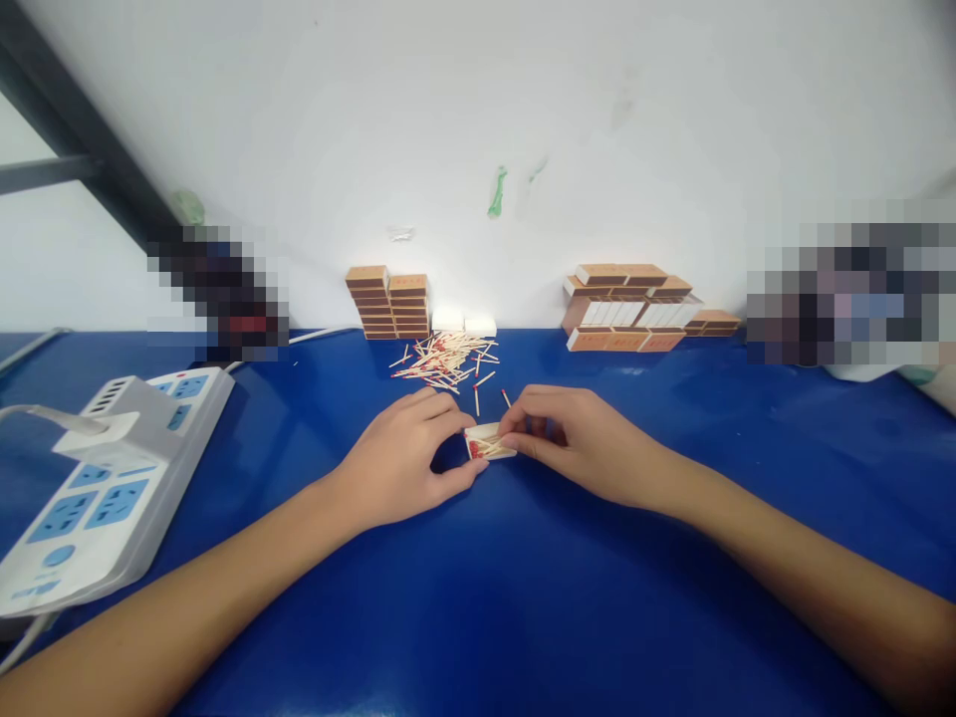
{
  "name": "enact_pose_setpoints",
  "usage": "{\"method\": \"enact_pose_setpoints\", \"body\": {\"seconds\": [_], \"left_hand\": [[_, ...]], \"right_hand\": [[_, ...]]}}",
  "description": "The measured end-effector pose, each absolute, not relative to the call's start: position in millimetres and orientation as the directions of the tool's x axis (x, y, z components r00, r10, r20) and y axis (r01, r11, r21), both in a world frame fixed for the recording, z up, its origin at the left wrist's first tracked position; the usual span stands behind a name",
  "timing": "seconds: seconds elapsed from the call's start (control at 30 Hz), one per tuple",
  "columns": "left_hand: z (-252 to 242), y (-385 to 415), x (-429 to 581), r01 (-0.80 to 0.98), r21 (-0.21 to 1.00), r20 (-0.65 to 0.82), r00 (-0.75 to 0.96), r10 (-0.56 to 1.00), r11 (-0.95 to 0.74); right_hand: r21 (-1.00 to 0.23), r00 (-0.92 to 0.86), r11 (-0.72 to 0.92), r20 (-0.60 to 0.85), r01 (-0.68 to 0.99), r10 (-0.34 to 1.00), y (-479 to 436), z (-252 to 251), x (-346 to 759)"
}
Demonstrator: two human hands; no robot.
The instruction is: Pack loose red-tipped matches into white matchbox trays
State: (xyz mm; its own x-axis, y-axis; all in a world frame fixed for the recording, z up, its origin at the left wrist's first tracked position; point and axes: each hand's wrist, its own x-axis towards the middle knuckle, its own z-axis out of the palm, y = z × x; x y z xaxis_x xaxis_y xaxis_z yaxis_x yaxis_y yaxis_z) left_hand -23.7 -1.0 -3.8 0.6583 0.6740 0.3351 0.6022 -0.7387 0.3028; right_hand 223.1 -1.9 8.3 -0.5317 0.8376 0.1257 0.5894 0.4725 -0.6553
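Observation:
A small white matchbox tray [489, 442] with several red-headed matches in it lies on the blue table. My left hand [418, 448] grips the tray's left end between thumb and fingers. At its right end, my right hand [564, 433] has thumb and fingertips pinched together over the matches; what they hold is too small to make out. A loose pile of matches [444, 358] lies just behind my left hand. A few single matches, one of them [477, 400] upright in view, lie between the pile and the tray.
Stacked brown matchboxes [395, 307] stand at the wall behind the pile, with two white trays [479, 327] beside them. Another stack of boxes [627, 309] is further right. A white power strip [112, 488] with a plug and cable lies on the left of the blue table [493, 617].

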Motion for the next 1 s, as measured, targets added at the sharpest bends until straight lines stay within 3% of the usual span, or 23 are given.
{"method": "enact_pose_setpoints", "body": {"seconds": [0.5, 0.73, 0.9, 1.0], "left_hand": [[-3.7, -1.8, -23.7, 0.609, 0.293, 0.332, 0.658, 0.676, -0.737], [-5.3, -1.5, -24.3, 0.604, 0.295, 0.346, 0.655, 0.672, -0.740], [-4.6, -1.2, -23.6, 0.604, 0.290, 0.345, 0.657, 0.670, -0.742], [-3.7, -0.9, -22.7, 0.604, 0.294, 0.337, 0.660, 0.672, -0.741]], "right_hand": [[-0.662, -0.466, 0.419, 0.117, 0.621, 0.877, 2.2, 18.8, 230.4], [-0.644, -0.360, 0.409, 0.215, 0.646, 0.908, 3.0, 20.6, 232.0], [-0.723, -0.376, 0.372, 0.166, 0.582, 0.911, -3.7, 20.5, 224.8], [-0.709, -0.421, 0.400, 0.159, 0.581, 0.893, -8.0, 15.8, 219.1]]}}
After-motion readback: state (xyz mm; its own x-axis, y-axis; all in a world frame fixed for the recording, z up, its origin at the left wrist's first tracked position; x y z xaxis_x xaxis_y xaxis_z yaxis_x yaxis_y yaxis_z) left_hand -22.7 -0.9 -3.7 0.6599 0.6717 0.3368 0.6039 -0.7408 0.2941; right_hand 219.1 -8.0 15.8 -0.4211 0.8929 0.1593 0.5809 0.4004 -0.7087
